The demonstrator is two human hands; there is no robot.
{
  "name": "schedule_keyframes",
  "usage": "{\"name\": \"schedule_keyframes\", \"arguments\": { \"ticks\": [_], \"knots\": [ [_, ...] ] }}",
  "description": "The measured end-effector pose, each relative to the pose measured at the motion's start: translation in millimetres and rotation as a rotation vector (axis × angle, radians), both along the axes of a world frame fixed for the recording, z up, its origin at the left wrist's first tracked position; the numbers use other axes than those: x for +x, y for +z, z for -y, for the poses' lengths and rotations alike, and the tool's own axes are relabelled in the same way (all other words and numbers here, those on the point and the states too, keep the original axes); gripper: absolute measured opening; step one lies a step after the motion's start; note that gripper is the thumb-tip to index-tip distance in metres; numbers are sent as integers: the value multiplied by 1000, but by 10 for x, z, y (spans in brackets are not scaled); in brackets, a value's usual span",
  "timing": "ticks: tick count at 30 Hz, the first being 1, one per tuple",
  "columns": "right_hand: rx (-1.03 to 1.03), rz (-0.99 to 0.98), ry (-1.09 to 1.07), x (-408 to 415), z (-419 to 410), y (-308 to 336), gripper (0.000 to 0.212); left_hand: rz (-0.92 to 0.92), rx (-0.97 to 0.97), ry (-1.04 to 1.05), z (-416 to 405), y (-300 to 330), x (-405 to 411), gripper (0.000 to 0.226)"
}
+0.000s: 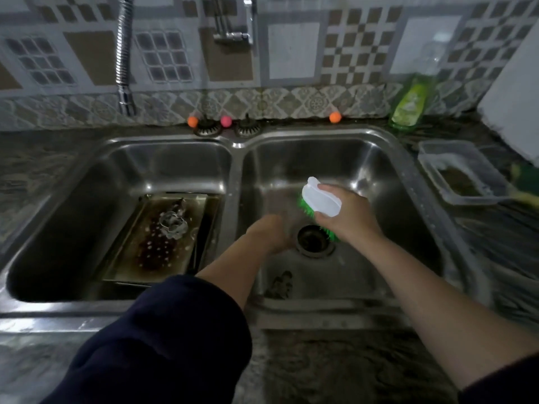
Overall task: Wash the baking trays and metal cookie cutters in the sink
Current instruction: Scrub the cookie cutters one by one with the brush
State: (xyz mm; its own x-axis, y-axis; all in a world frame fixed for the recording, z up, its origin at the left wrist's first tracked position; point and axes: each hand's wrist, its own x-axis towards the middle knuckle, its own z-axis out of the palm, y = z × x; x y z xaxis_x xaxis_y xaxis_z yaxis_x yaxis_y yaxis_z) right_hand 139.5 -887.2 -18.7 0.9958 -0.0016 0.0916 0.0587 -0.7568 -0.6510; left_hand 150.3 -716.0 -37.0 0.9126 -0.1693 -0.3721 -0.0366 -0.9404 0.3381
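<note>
My right hand [347, 217] grips scrub brush [319, 204] over right basin; left hand [269, 233] blurred, grip unclear. Next, I think: scrub tray [151, 243] w/ cutter [173, 224], left basin.

- The wall [291, 51] fills the 12 o'clock band, tiled in grey, white and brown checks and grid patterns.
- A border strip of patterned tiles [262, 102] runs along its foot.
- A dark mottled stone counter [32, 167] spreads from 9 o'clock round the bottom to 3 o'clock.
- A ribbed chrome hose [124, 53] hangs down the wall at 11 o'clock.
- A chrome tap fitting [236, 30] sits on the wall at 12 o'clock.
- A plain white panel [516, 106] stands at 2 o'clock.
- The light is dim and cool, with soft glare on the tiles.
</note>
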Motion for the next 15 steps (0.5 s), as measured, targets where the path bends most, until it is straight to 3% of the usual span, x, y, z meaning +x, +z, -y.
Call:
{"name": "schedule_keyframes", "arguments": {
  "ticks": [4, 9, 15],
  "knots": [
    [48, -87, 43, 13, 292, -213, 62, -225, 193, -86, 214, -196, -38, 81],
    [74, -116, 100, 85, 423, -355, 63, -371, 342, -108, 319, -381, 52, 61],
    [101, -118, 101, 145, 467, -390, 63, -592, 408, -105, 336, -602, 108, 56]
  ]
}}
